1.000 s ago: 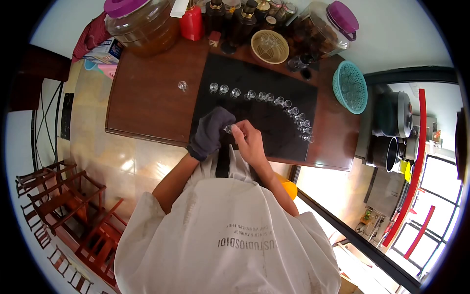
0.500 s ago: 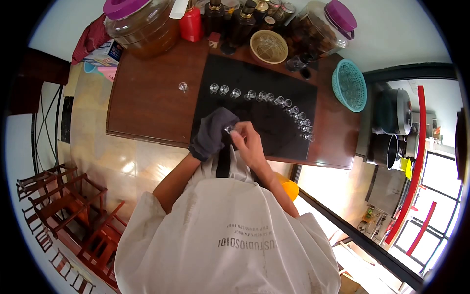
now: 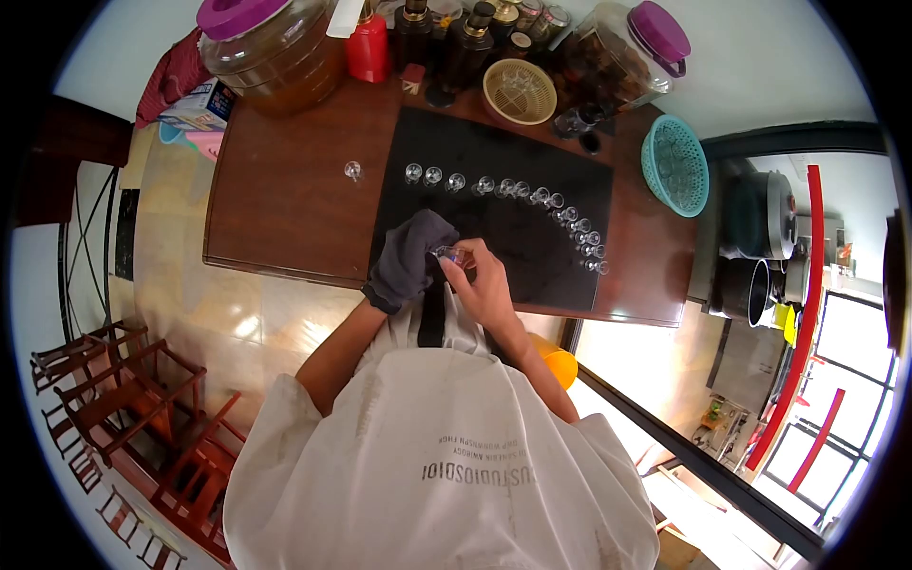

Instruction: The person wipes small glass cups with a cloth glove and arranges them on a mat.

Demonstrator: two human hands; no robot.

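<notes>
Eatery or home dining area, red-brown wooden chairs (image 3: 112,391), clear purple-lidded jar of brown liquid (image 3: 285,71), big round black pot (image 3: 743,290)

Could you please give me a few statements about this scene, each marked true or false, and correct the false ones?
1. The right hand holds a small glass. True.
2. The left hand is uncovered. False: dark grey fabric covers it.
3. The glasses on the black mat form a curved row. True.
4. The blue basket is at the table's left end. False: it is at the right end.
5. A lone glass is left of the black mat. True.
</notes>
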